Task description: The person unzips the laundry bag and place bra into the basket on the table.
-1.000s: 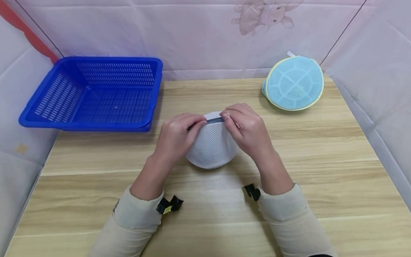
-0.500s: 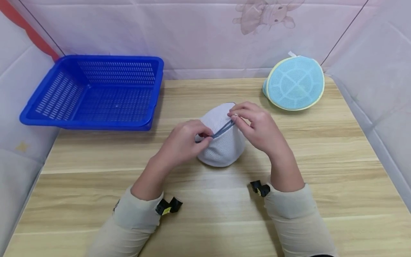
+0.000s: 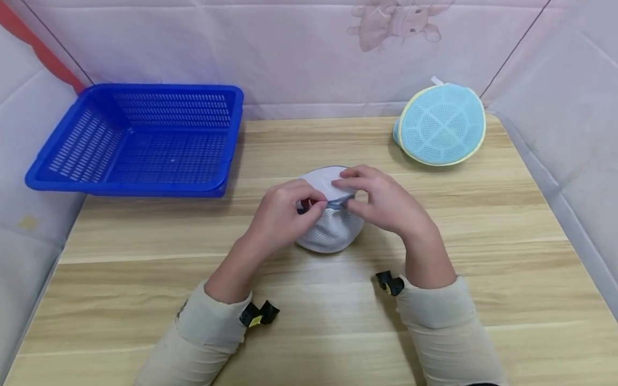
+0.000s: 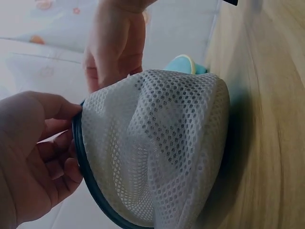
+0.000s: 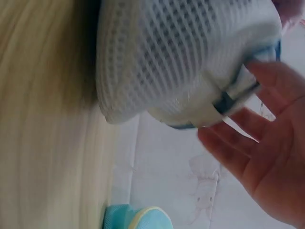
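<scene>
A white mesh laundry bag stands in the middle of the table with a blue-grey zipper across its top. My left hand pinches the zipper edge between thumb and fingertips; in the left wrist view the dark zipper tape runs down from that pinch. On the other side my right hand has its fingers spread over the bag, thumb at the zipper. The right wrist view shows the mesh bag with the right hand's fingers fairly straight along its edge.
A blue plastic basket is at the back left of the wooden table. At the back right rests a light blue mesh bag with yellow trim. A printed wall covering borders the table behind and at the sides.
The right hand first moves right and away along the zipper, turning the bag, then comes back left with its fingers spread apart. The left hand keeps its pinch, now lower and further right.
</scene>
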Available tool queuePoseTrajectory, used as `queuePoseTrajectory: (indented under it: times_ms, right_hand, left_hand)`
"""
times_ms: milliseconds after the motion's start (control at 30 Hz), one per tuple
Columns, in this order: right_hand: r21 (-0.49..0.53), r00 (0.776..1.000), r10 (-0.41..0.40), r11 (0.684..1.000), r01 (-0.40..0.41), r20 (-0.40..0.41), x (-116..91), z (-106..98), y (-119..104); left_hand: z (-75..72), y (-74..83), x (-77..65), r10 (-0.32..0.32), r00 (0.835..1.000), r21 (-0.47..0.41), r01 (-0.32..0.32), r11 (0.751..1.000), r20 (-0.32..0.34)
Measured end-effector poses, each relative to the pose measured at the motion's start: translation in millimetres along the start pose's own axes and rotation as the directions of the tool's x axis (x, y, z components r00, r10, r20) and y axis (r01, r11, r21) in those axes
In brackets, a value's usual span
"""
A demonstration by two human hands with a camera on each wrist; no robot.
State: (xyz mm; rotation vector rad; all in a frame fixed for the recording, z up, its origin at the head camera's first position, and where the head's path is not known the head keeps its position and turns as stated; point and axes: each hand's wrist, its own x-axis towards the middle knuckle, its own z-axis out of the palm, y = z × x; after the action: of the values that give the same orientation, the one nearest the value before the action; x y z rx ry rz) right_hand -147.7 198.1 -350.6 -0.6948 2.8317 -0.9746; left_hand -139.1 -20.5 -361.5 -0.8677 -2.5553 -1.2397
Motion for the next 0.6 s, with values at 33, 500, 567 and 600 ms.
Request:
queuePoseTrajectory:
  times_ms: [33, 500, 567, 600]
  right_hand:
    - [-0.005, 0.999, -0.004, 1.0, 0.004, -0.042, 1.1, 1.6, -0.2]
    - [0.692, 0.778, 0.452, 0.721, -0.031, -0.436, 18.3, 18.2, 9.6]
    - [0.755, 0.78, 0.517, 0.65, -0.09, -0.353, 17.7, 15.8, 13.5]
    - [0.76, 0.792, 0.533, 0.634, -0.141, -0.298, 17.0, 14.4, 15.7]
  left_hand:
    - [0.2, 0.6, -0.1, 0.002, 1.0, 0.014, -0.001, 1.0, -0.018]
    - [-1.8, 7.2, -5.2, 0.068, 0.997, 0.24, -0.073, 0.968, 0.028]
    - [-1.8, 8.3, -6.2, 0.004, 0.988, 0.237, -0.041, 0.971, 0.154]
    - [-1.4, 8.6, -7.1, -0.026, 0.973, 0.241, -0.031, 0.97, 0.228]
